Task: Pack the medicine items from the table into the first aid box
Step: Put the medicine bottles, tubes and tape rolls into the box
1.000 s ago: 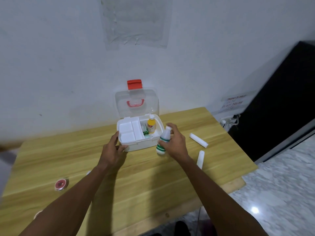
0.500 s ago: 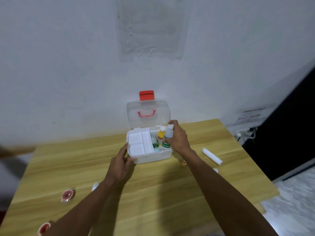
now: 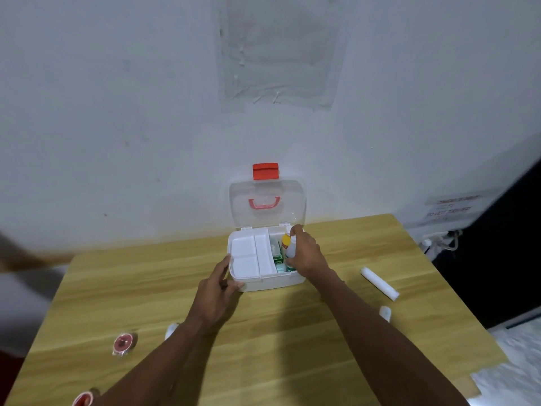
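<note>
— At the back of the counter, where is the white bottle right now?
— Upright in the right-hand compartment of the first aid box, with its green band already below the rim. I cannot tell whether its base has touched down.
— How do the hands sit?
— The right hand has its fingers curled round the bottle from the right side. The left hand holds nothing. Its fingers lie fairly straight along the box's front-left corner, steadying it.
— What makes this placing go well?
— I'd lower it straight. The yellow-capped bottle stands just behind it and the green carton is just to its left. The gap looks tight, so a tilt could knock either one. Release only once the base sits flat. A firm press from the left hand helps, because the box looks light enough to slide.
— And the white tray?
— It covers the box's left half, so leave it be.
— What remains afterwards?
— A white roll and a smaller white tube on the right, a red tape roll and a second red roll on the left.
</note>
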